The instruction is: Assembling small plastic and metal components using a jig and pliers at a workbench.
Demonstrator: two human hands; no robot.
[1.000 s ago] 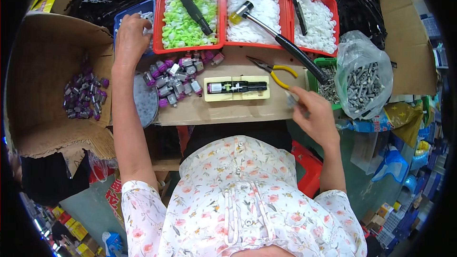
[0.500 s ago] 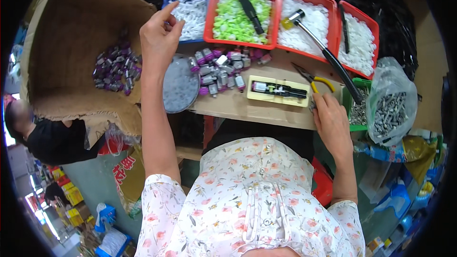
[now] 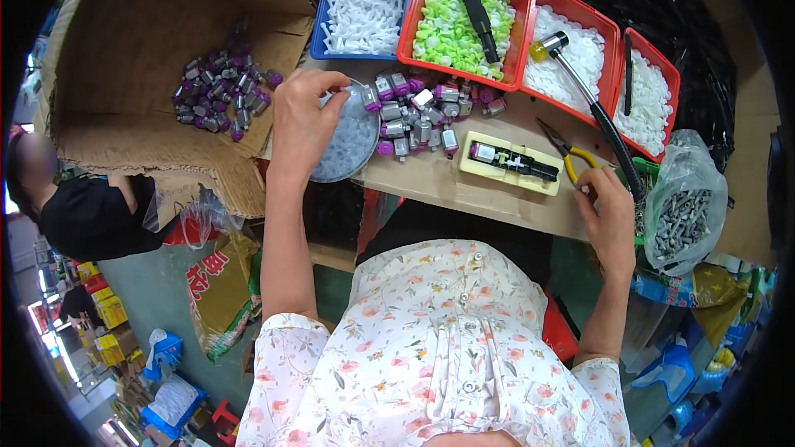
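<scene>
A slim black-and-silver plastic assembly lies in the cream rectangular tray. At its nine o'clock, the left hand holds thumb close to forefinger; at four, the right hand curls inward; whether either grips a tiny part, I cannot tell. A loose pinch could lose one into the round grey dish; swinging toward two o'clock could knock the black-handled hammer.

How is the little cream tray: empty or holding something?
Holding something: a black part and a purple-ended motor lie in the cream tray.
</scene>
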